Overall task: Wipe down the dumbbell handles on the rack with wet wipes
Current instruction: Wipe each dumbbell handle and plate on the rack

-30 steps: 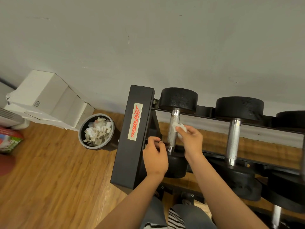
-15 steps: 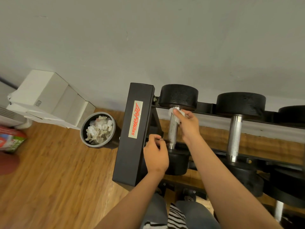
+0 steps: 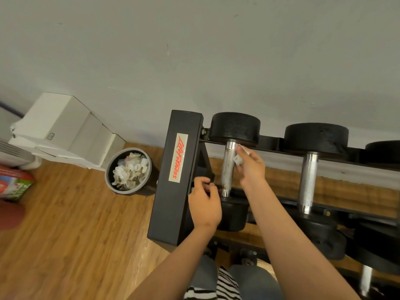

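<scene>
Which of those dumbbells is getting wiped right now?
The leftmost dumbbell, at the end of the rack. The right hand presses a white wipe against its handle; the next dumbbell over is untouched.

Bin left of rack; boxes behind.

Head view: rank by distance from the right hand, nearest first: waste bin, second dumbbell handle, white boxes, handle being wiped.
1. Handle being wiped: the right hand holds a wet wipe against it.
2. Second dumbbell handle: one slot right.
3. Waste bin: floor, left of the rack.
4. White boxes: far left, by the wall.
</scene>
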Tool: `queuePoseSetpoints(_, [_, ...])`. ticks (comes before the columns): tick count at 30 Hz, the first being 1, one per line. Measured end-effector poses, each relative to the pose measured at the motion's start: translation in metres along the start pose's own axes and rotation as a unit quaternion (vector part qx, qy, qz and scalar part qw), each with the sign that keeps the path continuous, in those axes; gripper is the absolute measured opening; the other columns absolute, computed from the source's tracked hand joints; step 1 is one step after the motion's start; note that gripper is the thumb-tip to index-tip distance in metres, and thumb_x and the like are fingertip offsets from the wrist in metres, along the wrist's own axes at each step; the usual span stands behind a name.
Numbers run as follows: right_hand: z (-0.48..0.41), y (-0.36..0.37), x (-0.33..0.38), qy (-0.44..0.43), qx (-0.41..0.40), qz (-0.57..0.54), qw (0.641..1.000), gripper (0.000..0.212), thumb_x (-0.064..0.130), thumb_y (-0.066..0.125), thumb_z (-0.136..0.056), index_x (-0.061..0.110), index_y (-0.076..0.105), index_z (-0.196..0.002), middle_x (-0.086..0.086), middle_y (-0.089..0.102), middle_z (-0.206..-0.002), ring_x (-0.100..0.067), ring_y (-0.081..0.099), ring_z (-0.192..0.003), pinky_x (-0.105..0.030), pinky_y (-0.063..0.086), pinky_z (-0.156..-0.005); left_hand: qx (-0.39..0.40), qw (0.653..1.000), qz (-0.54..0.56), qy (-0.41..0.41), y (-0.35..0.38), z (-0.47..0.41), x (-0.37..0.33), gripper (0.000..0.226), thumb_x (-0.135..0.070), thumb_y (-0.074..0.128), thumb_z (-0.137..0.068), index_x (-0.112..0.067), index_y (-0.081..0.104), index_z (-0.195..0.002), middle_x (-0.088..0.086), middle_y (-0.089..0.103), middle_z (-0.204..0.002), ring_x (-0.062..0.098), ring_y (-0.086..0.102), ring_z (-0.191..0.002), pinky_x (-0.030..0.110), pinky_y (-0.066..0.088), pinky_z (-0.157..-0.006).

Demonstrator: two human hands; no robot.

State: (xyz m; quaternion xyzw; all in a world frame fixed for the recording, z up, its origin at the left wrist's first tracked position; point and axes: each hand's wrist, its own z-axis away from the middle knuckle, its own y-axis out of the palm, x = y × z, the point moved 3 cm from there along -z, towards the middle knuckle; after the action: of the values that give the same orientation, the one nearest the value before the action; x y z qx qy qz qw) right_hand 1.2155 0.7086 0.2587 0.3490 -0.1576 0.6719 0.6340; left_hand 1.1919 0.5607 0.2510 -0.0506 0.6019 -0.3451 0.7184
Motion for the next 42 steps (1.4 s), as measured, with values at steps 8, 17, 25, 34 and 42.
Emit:
queuePoseSetpoints(8, [-0.002, -0.010, 0.005, -0.005, 0.060, 0.115, 0.992, 0.021, 0.021, 0.073, -0.085, 0.018, 0.064, -0.103, -0.003, 0.069, -0.109, -0.016, 0.065, -0.102, -0.030, 0.052, -0.090, -0.001, 1.000, 0.001, -0.004, 0.001, -0.002, 0.001, 0.010, -0.022, 0.052, -0.098, -0.030, 0.050, -0.104, -0.008, 0.066, -0.087, 0.008, 0.062, -0.088, 0.033, 0.052, -0.087])
queuePoseSetpoints(17, [0.017, -0.049, -0.022, -0.022, 0.151, 0.357, 0.922, 0.030, 0.028, 0.078, -0.080, 0.012, 0.068, -0.103, 0.005, 0.067, -0.101, -0.010, 0.059, -0.095, -0.021, 0.040, -0.068, -0.016, 1.000, -0.015, 0.017, 0.000, -0.002, 0.000, 0.012, -0.018, 0.053, -0.097, -0.020, 0.056, -0.108, -0.005, 0.056, -0.102, 0.000, 0.053, -0.089, 0.011, 0.036, -0.075])
queuePoseSetpoints(25, [0.021, -0.046, -0.023, -0.038, 0.182, 0.475, 0.860, 0.044, 0.022, 0.085, -0.072, 0.012, 0.062, -0.107, 0.002, 0.064, -0.101, -0.011, 0.059, -0.092, -0.021, 0.045, -0.069, -0.010, 1.000, -0.019, 0.013, 0.001, -0.003, 0.001, 0.008, -0.019, 0.053, -0.097, -0.024, 0.053, -0.104, -0.003, 0.058, -0.102, 0.002, 0.054, -0.087, 0.015, 0.038, -0.074])
queuePoseSetpoints(34, [0.024, -0.049, -0.027, -0.051, 0.134, 0.435, 0.889, 0.038, 0.021, 0.085, -0.071, 0.012, 0.065, -0.102, 0.001, 0.065, -0.101, -0.011, 0.060, -0.091, -0.019, 0.045, -0.066, -0.007, 1.000, -0.013, 0.018, 0.001, -0.004, 0.001, 0.009, -0.020, 0.053, -0.097, -0.023, 0.053, -0.106, -0.006, 0.055, -0.101, 0.008, 0.057, -0.093, 0.027, 0.047, -0.085])
queuePoseSetpoints(42, [0.024, -0.043, -0.023, -0.031, 0.109, 0.300, 0.947, 0.036, 0.013, 0.081, -0.076, 0.012, 0.063, -0.106, 0.007, 0.060, -0.090, -0.002, 0.054, -0.079, -0.016, 0.038, -0.059, -0.005, 1.000, -0.014, 0.028, 0.001, -0.004, 0.001, 0.009, -0.021, 0.053, -0.097, -0.025, 0.054, -0.105, -0.008, 0.056, -0.098, 0.015, 0.057, -0.098, 0.035, 0.049, -0.090])
